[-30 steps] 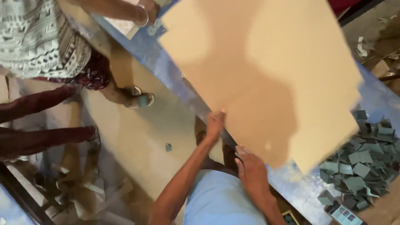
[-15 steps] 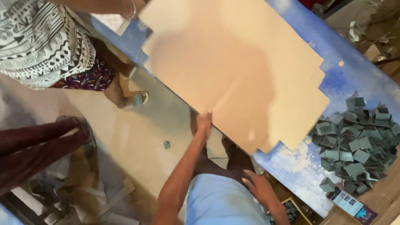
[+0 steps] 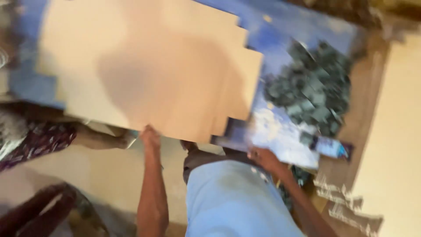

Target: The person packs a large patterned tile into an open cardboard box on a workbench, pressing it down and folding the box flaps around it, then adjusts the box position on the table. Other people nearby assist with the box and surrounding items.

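Blue tabletop (image 3: 302, 30) carries tan cardboard sheets (image 3: 149, 66) beside a pile of dark chips (image 3: 313, 90). Your left hand (image 3: 150, 135) grips the sheets' near edge; your right hand (image 3: 262, 157) rests at the table edge, its grip too blurred to tell.

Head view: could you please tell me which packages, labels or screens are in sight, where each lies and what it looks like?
Small packet: on the blue table, at its near right edge, just below the pile of dark green pieces; flat, oblong, pale blue and white with dark ends; blurred.
Cardboard sheets: plain tan stack with stepped edges, on the table's left part, left hand at its near edge; no label visible.
No screens or signs.
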